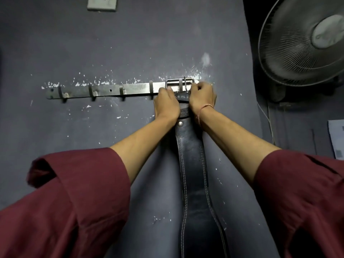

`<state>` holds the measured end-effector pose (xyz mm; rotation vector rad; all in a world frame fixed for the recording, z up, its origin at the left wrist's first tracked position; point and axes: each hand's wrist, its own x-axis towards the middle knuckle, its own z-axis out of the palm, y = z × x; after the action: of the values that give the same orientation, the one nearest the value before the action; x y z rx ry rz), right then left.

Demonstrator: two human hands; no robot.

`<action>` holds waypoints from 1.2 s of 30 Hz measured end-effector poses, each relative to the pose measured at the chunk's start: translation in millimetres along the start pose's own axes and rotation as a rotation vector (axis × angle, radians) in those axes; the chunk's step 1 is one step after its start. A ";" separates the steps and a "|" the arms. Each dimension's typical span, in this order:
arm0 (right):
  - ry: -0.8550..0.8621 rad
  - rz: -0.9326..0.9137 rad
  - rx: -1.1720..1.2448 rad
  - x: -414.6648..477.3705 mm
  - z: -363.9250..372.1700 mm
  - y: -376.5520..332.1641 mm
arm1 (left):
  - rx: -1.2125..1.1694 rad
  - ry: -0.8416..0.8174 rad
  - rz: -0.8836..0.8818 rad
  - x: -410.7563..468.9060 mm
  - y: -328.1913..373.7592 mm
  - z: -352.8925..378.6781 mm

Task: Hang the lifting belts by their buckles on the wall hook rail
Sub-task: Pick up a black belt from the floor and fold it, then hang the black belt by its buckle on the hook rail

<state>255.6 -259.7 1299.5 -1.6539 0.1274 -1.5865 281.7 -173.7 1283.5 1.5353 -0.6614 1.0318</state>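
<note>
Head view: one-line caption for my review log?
Both hands seat black leather belt's steel buckle on metal hook rail.

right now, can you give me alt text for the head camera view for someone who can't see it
Two bare hands, the left hand and right hand, hold the top of a black leather belt against a dark wall, its metal buckle at the right end of a metal hook rail. The other hooks are bare. A fan stands at right.

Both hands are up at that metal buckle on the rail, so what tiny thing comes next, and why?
Probably lower the buckle so it seats on the hook: its frame already sits over the rail's rightmost hook, while the left hand and right hand grip the belt just below. Then let go.
</note>
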 end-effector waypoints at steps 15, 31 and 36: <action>-0.167 -0.075 0.181 -69.5 -7.7 41.5 | -0.237 -0.038 0.014 -60.0 -37.4 -13.4; -0.119 0.014 -0.167 -299.0 -65.2 120.5 | -0.134 -0.208 -0.044 -270.1 -131.9 -82.9; -0.328 0.198 -0.102 -402.4 -95.5 125.9 | -0.121 -0.356 -0.165 -362.9 -162.1 -133.0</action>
<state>148.6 -152.9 894.5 -1.8947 0.1969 -1.1622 217.6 -52.3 887.5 1.6515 -0.8112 0.5880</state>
